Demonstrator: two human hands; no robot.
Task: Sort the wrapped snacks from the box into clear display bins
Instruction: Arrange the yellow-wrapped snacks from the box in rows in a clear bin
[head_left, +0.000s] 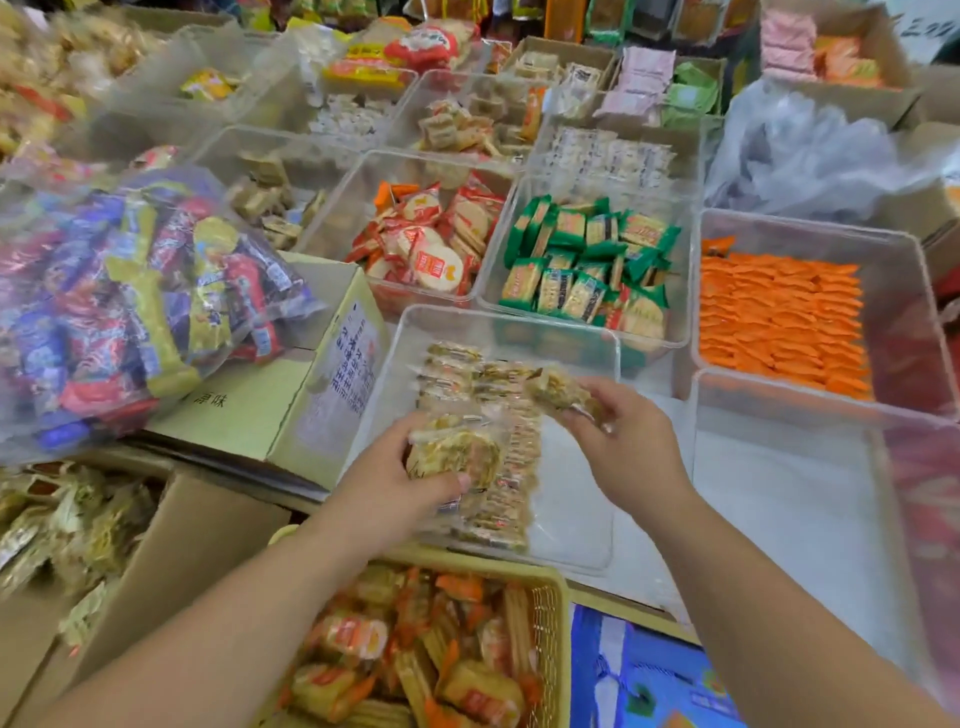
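your left hand (395, 483) is curling its grip round a stack (454, 457) of wrapped snacks, holding it over the near left part of the clear bin (511, 318), just above the rows (498, 519) lying along the bin's left side. your right hand (628, 441) is pinching one snack (561, 392) between thumb and fingertips, over the bin's middle near the far end of the rows. the box (208, 525) is sitting open to your left, and a yellow basket (553, 582) of packs is sitting just in front of the bin.
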